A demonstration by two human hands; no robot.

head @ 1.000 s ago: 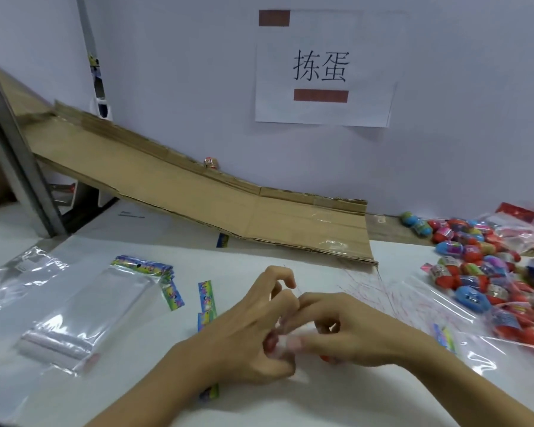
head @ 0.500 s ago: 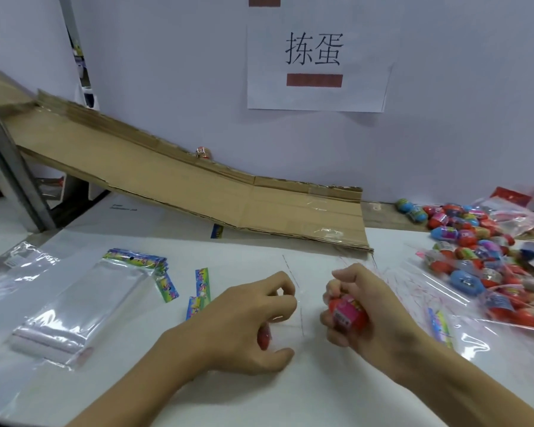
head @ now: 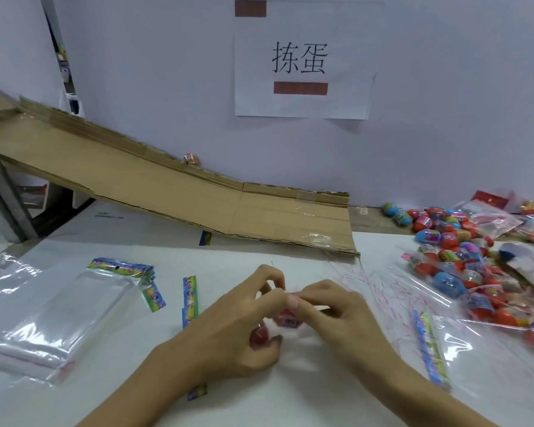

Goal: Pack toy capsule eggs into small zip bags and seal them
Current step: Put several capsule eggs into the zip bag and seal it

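Low in the middle of the table, my left hand (head: 244, 322) and my right hand (head: 336, 312) meet fingertip to fingertip. Between them is a small clear zip bag (head: 290, 317) holding a pink-labelled capsule egg; both hands pinch its top edge. A red capsule egg (head: 259, 335) shows under my left palm, gripped by the lower fingers. A heap of coloured capsule eggs (head: 463, 251) lies at the right, several of them in clear bags. A stack of empty clear bags (head: 74, 309) with colourful headers lies at the left.
A cardboard chute (head: 173, 192) slopes down from the left wall to the table's back. Loose colourful header cards (head: 189, 292) lie left of my hands; another strip (head: 429, 346) lies on clear plastic at the right. A paper sign (head: 302, 60) hangs on the wall.
Half a second ago my hands were apart, the right one holding the pink-labelled egg. Now they have come together and pinch the small bag's top with that egg inside.
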